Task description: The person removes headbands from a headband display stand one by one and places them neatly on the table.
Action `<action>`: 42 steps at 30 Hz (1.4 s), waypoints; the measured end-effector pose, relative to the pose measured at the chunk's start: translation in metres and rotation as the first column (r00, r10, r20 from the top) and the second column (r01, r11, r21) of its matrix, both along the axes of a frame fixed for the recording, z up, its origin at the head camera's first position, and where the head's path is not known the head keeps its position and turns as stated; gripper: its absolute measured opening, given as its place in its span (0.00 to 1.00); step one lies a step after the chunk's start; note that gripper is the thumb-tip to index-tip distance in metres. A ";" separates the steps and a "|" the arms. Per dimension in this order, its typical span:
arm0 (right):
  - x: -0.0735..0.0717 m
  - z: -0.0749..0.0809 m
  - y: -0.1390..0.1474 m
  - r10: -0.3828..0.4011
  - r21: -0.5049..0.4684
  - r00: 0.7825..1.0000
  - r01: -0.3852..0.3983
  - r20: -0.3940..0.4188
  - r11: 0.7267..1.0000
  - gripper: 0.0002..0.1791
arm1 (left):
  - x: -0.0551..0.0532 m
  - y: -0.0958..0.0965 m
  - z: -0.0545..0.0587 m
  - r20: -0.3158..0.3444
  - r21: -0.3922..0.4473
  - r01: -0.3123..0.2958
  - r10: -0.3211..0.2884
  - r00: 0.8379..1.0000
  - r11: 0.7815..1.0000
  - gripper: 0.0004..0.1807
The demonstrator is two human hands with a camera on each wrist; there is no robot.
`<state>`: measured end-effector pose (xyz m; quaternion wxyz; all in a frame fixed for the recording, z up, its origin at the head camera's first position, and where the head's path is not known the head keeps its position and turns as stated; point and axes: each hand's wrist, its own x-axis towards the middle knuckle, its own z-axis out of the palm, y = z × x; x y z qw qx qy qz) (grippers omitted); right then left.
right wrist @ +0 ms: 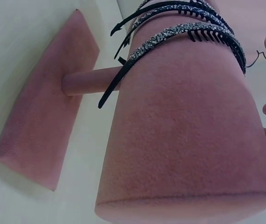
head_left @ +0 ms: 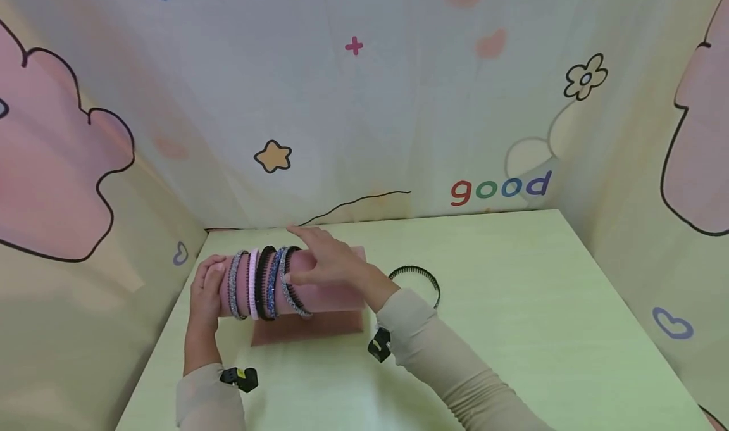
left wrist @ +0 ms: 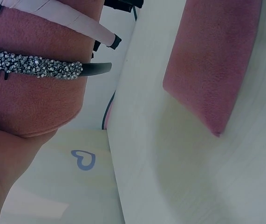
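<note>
A pink plush headband stand [head_left: 336, 295] has a horizontal roll on a post above a flat base [right wrist: 44, 107]. Several headbands circle the roll: a silver glittery headband [head_left: 234, 285], a pale pink headband [head_left: 253, 285], a black headband [head_left: 262, 282], a blue glittery headband [head_left: 273, 285] and another silver headband [right wrist: 170, 33] rightmost. My left hand [head_left: 206, 292] grips the roll's left end. Over the right part of the roll, my right hand [head_left: 327, 260] has fingers spread and straight, its thumb near the rightmost headband; whether they touch cannot be told.
On the pale green table [head_left: 524, 304], a black toothed headband [head_left: 418, 269] lies right of the stand, partly behind my right forearm. Behind the table hangs a printed curtain [head_left: 376, 121], with printed side walls left and right.
</note>
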<state>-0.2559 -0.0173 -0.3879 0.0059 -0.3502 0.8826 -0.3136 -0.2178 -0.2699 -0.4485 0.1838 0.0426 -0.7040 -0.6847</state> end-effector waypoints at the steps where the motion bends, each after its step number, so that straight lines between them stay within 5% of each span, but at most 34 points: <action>1: 0.001 0.000 -0.001 -0.012 0.043 1.000 0.013 -0.020 0.999 0.48 | -0.001 -0.001 0.000 0.000 0.001 -0.002 0.002 1.000 1.000 0.16; 4: 0.003 -0.002 -0.007 -0.046 0.183 0.994 0.063 -0.098 0.981 0.47 | -0.005 -0.004 -0.003 0.001 0.005 -0.010 0.010 1.000 1.000 0.15; 9: 0.010 -0.006 -0.017 -0.078 0.389 0.974 0.157 -0.211 0.908 0.52 | -0.008 -0.006 -0.004 0.006 0.033 -0.016 0.016 1.000 0.999 0.14; 21: 0.015 -0.005 -0.021 -0.092 0.504 0.955 0.228 -0.280 0.833 0.62 | 0.000 0.000 0.004 -0.006 0.018 -0.008 0.008 1.000 1.000 0.16; 42: 0.013 -0.005 -0.011 -0.055 0.482 0.971 0.165 -0.234 0.860 0.62 | 0.001 0.002 0.001 -0.035 0.012 -0.002 0.002 0.999 1.000 0.16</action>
